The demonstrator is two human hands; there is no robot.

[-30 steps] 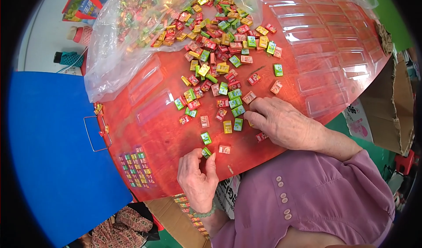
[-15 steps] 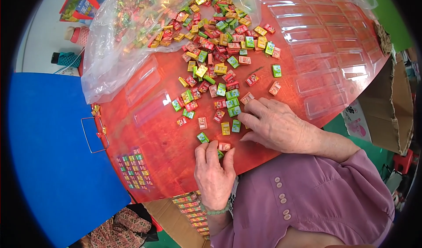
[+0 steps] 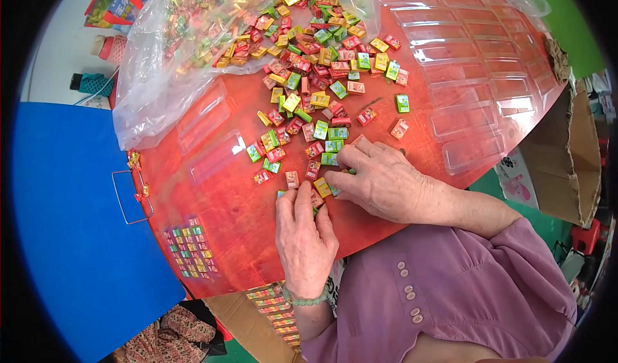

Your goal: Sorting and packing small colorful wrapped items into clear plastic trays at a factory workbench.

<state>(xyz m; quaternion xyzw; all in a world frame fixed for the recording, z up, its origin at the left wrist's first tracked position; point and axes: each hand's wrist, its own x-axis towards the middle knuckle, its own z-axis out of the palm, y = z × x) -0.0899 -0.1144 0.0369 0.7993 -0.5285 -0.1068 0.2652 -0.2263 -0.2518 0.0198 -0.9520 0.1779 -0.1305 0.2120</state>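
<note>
The step in hand seems to be gathering boxes (image 3: 320,129) on the surface (image 3: 241,241); the left hand (image 3: 306,239) curls around a red box (image 3: 316,199), though whether its grip pinches I cannot tell; the right hand (image 3: 383,183) bends just beside a yellow box (image 3: 322,186), its grip partly hidden; the next move likely calls for squaring edges together.

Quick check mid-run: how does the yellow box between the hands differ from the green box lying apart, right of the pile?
Place: the yellow box lies between the left hand and right hand; the green box lies farther from both.
Pose: the yellow box is slanted in the view, the green box nearly straight.
Both are small rectangular boxes on the red table.
</note>
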